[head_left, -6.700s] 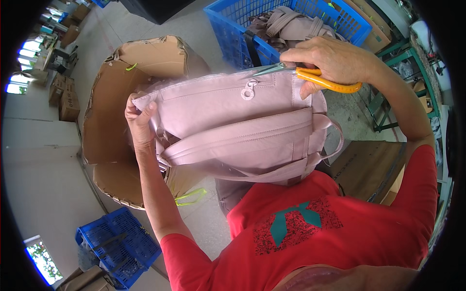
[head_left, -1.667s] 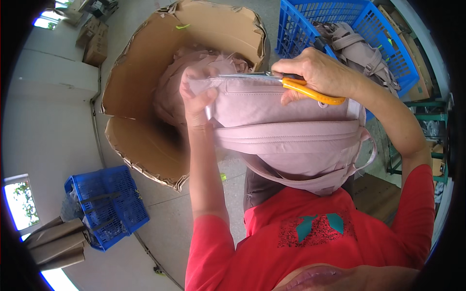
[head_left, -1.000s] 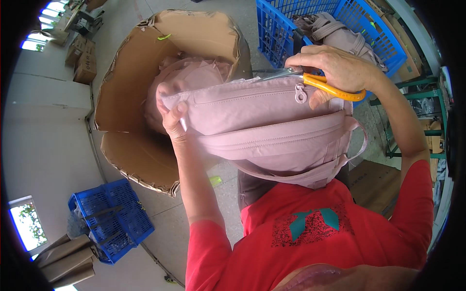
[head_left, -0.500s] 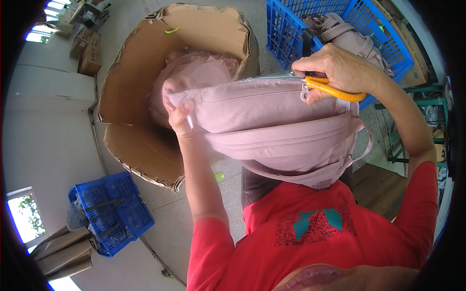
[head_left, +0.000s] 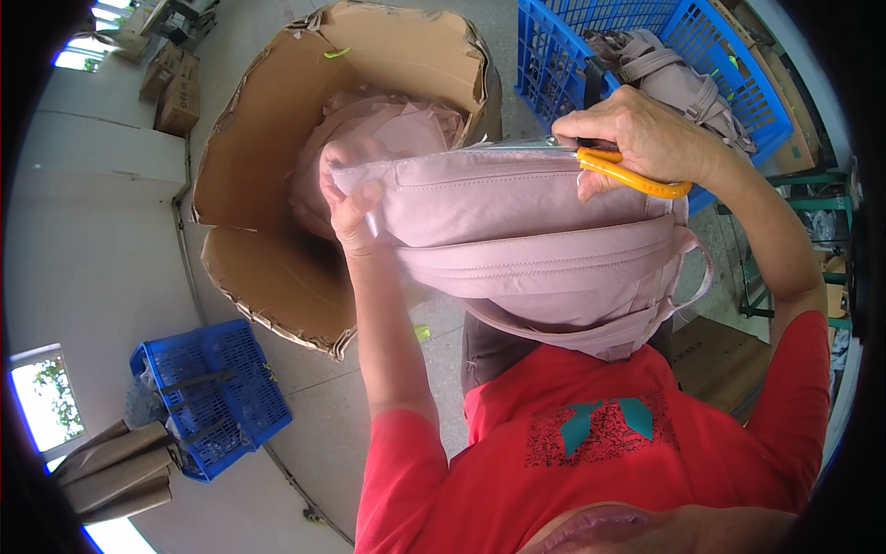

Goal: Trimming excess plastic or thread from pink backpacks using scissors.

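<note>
A pale pink fabric bag (head_left: 544, 217) with stitched seams, straps and a side loop lies across the front of my body. My left hand (head_left: 353, 208) pinches its left end, thumb on the near side. Closed round scissors (head_left: 637, 175) with yellow-orange handles, my right hand (head_left: 637, 134) is at the bag's upper right edge. The metal blades run leftward along that top edge; their tips are hard to make out. Beyond my left hand, more pink fabric pieces (head_left: 397, 129) fill part of a large open cardboard box (head_left: 249, 129).
A blue crate (head_left: 766, 102) at the far right holds more pink bags (head_left: 678, 78). Another blue crate (head_left: 217, 397) stands at the left by rolled brown sheets (head_left: 120, 471). Small cartons (head_left: 175, 97) are stacked at the far left. A flat cardboard piece (head_left: 720, 360) lies right of my body.
The view has shifted slightly, moving the box and crates a little in the picture. A zipper pull seen beside my right thumb is now out of sight. Both hands keep their hold.
</note>
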Available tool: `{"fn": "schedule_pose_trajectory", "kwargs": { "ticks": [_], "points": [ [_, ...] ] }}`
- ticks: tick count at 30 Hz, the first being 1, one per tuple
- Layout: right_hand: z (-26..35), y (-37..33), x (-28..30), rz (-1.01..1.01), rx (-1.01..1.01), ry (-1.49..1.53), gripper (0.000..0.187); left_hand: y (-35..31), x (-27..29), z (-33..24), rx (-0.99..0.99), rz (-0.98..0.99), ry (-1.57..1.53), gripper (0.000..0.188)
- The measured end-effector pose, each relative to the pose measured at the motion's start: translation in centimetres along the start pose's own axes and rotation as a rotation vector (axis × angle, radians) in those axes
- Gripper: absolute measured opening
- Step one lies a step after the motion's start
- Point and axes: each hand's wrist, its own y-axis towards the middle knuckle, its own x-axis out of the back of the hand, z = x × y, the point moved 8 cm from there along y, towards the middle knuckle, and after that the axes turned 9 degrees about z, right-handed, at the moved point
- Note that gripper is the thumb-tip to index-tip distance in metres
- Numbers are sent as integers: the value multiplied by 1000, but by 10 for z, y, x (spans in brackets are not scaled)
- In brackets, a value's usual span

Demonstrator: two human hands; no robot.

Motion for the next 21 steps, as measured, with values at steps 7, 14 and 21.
{"fn": "schedule_pose_trajectory", "kwargs": {
  "ticks": [7, 14, 21],
  "points": [
    [-3, -10, -4, -83, 17, 25, 41, 1, 4, 3, 2, 14, 11, 35],
    [2, -7, -1, -107, 19, 22, 49, 1, 1, 4, 6, 54, -15, 36],
    [-3, -7, -2, -60, 4, -20, 43, 0, 2, 1, 2, -18, 59, 36]
  ]
}}
